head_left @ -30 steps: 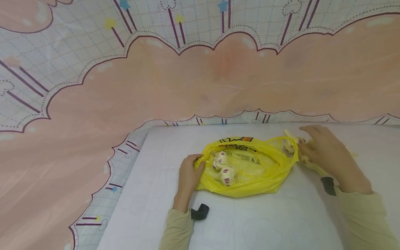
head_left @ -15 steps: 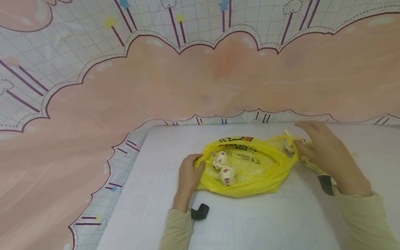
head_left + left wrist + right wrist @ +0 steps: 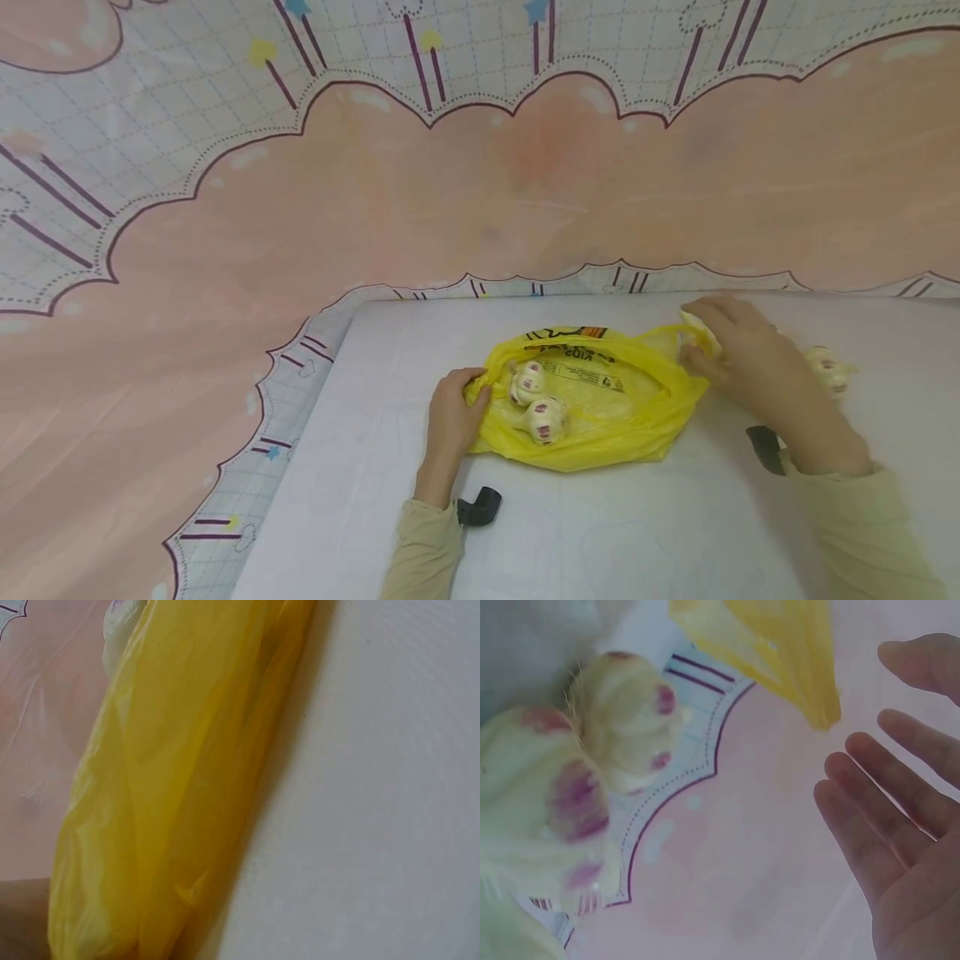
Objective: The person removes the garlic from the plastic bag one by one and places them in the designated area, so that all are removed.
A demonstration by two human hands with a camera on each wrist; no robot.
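A yellow plastic bag point(image 3: 622, 446) lies with its mouth spread in the head view. Two whitish garlic bulbs with purple patches, a rear bulb point(image 3: 528, 382) and a front bulb point(image 3: 546, 419), sit inside at its left. My left hand point(image 3: 452, 414) holds the bag's left rim between thumb and fingers; the left wrist view shows mostly the bag's side point(image 3: 172, 780). My right hand point(image 3: 750, 358) is over the bag's right handle, partly covering a garlic bulb point(image 3: 701, 327) there. In the right wrist view its fingers point(image 3: 870, 814) are extended and apart, beside the handle point(image 3: 821, 705).
Another garlic bulb point(image 3: 827, 369) lies on the white table point(image 3: 360, 492) right of my right hand. Close in the right wrist view are a larger bulb point(image 3: 547, 802) and a smaller one point(image 3: 626, 724). A patterned pink cloth point(image 3: 480, 208) hangs behind the table.
My right hand has shifted left toward the bag's handle, uncovering a garlic bulb on its right. My left hand keeps its hold on the rim, and the two bulbs inside stay put.
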